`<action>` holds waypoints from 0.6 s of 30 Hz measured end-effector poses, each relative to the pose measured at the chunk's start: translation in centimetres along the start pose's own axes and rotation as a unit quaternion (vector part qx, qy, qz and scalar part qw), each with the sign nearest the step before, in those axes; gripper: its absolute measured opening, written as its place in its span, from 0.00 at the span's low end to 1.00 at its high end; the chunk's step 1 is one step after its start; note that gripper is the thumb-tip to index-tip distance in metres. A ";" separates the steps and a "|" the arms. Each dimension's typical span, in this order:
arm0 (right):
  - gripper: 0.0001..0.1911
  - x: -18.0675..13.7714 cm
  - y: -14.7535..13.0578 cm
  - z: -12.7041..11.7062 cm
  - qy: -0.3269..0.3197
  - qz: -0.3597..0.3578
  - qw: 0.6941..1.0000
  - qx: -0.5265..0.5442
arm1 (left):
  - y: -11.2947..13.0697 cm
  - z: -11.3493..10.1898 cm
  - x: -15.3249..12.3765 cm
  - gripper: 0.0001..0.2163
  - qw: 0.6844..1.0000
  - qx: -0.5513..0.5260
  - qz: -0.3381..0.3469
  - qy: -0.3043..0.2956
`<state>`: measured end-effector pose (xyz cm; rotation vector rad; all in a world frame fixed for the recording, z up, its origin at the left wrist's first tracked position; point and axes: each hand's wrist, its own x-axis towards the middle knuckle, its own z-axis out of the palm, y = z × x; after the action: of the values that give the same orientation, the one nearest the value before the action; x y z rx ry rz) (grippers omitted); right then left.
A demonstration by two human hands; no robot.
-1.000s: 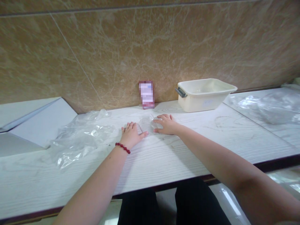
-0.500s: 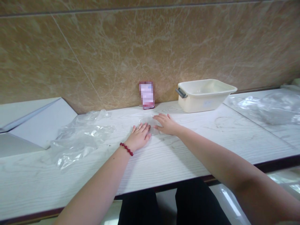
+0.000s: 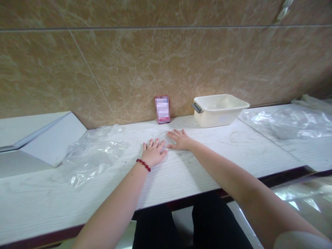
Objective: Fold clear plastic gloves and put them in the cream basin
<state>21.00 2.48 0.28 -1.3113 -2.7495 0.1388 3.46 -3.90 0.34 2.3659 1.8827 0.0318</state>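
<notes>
My left hand (image 3: 153,153), with a red bead bracelet on the wrist, lies flat on the white table (image 3: 197,166), fingers spread. My right hand (image 3: 179,139) lies flat just to its right, fingers stretched out. Both press on a small clear plastic bag (image 3: 163,138) that lies between and under the fingers; most of it is hard to make out. Neither hand grips anything.
A heap of clear plastic bags (image 3: 93,154) lies to the left. A cream plastic tub (image 3: 219,110) with a grey handle and a small pink packet (image 3: 162,109) stand against the marble wall. More clear plastic (image 3: 287,121) covers the right table. A white sloped board (image 3: 49,138) sits at far left.
My left hand has slid right, toward my right hand, over the small clear bag. The view has shifted slightly, so everything sits a little lower and further left.
</notes>
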 end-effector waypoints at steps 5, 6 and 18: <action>0.42 0.5 0.9 -1.6 -0.039 -0.038 0.998 -0.009 | -0.2 -0.1 0.0 0.27 1.000 0.001 0.013 0.007; 0.40 0.8 0.9 -1.8 -0.026 -0.048 0.998 -0.008 | -0.1 -0.2 0.0 0.27 1.000 0.004 0.015 0.010; 0.28 2.7 -2.8 1.0 0.036 0.049 0.998 -0.031 | 0.1 -0.4 -0.2 0.27 1.000 0.015 0.008 0.007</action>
<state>16.98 2.79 -0.25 -1.4389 -2.6504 0.0144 3.47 -4.08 0.73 2.4078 1.8829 0.0216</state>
